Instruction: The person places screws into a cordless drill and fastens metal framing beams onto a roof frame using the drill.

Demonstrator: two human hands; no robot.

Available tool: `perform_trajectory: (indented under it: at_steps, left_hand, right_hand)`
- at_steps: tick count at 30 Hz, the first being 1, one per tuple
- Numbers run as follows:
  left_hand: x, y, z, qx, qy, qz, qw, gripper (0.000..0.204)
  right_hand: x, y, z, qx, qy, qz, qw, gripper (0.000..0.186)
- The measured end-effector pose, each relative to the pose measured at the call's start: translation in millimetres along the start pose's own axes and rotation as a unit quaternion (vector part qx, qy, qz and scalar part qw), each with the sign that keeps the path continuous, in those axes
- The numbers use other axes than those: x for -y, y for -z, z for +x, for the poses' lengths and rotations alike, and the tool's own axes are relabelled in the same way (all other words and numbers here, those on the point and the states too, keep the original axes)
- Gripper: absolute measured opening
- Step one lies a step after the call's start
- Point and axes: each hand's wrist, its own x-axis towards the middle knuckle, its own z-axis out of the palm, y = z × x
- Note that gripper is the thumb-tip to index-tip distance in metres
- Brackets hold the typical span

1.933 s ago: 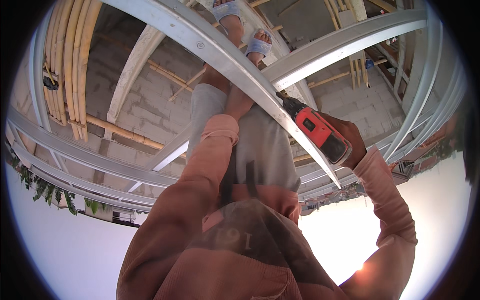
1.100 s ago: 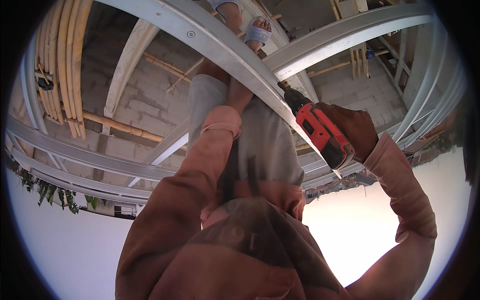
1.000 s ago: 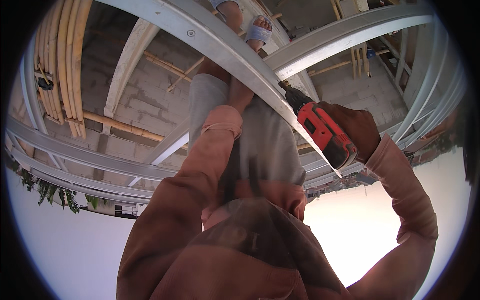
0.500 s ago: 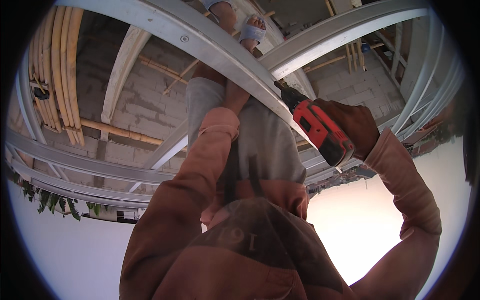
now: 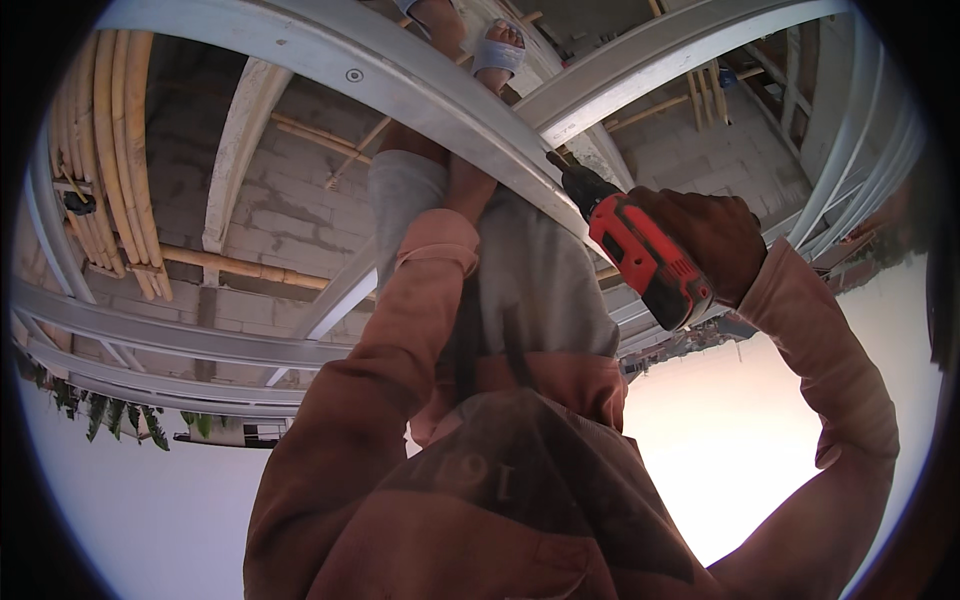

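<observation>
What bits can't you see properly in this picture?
- Left hand, head view: mostly hidden behind the metal beam, so its grip cannot be told.
- Drill tip, head view: too small and dark where it meets the beam; no screw can be made out.
- Right hand fingers, head view: wrapped round the drill's far side.
- The feet in sandals: cut off by the top edge.

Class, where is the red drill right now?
In the head view, right of centre: the red drill sits in the right hand, its tip at the grey metal beam.
</observation>
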Motion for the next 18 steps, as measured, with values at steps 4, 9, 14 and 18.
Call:
perform_trajectory:
  at_steps: [4, 9, 14, 18]
  left_hand:
    - [4.0, -0.3, 2.1, 0.003, -0.01, 0.018, 1.0, 0.04]
    - [9.5, -1.2, -3.4, 0.011, -0.022, 0.047, 0.999, 0.038]
    - [25.1, 4.9, 0.5, 0.009, -0.127, 0.276, 0.953, 0.034]
    - [-2.7, -4.5, -6.6, -0.011, -0.022, 0.124, 0.992, 0.032]
  right_hand:
    - [1.0, 3.2, 2.2, 0.008, -0.024, -0.009, 1.0, 0.061]
    - [-2.8, -1.9, 11.4, 0.093, -0.046, -0.032, 0.994, 0.05]
    - [-52.9, -35.4, -40.3, -0.022, -0.016, 0.033, 0.999, 0.059]
    - [-41.2, -60.3, -65.6, -0.092, -0.059, 0.107, 0.988, 0.059]
